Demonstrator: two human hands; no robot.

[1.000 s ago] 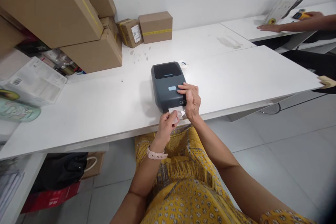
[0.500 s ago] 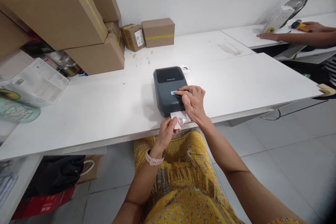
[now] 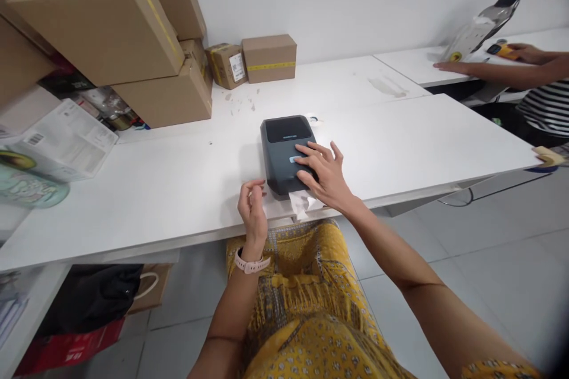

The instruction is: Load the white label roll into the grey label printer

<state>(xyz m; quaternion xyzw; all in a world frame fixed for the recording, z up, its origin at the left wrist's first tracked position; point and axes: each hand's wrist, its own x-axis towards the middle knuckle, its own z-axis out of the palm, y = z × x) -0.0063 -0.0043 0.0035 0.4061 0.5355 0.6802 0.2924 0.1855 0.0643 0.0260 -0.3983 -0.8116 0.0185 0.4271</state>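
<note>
- Right hand (image 3: 324, 173): lies flat on top of the printer (image 3: 284, 139), fingers spread wide, fingertips by the small blue button (image 3: 293, 159); grips nothing.
- Left hand (image 3: 252, 204): hovers just left of the printer's front edge, over the desk (image 3: 178, 189); fingers loosely curled, thumb close to forefinger, nothing seen between them; wears a pale watch (image 3: 251, 263) at the wrist.
- Printer: sits dark grey near the front edge of the white desk, lid closed.
- Label paper (image 3: 302, 204): sticks out of the printer's front slot, curled, just below the right hand and apart from the left.
- Big cardboard boxes (image 3: 111, 41): stacked at the desk's far left; two small boxes (image 3: 269, 58) against the wall behind the printer.
- Far right: another person's hand (image 3: 448, 65) flat on a neighbouring desk, beside a silver pouch (image 3: 480, 26).
</note>
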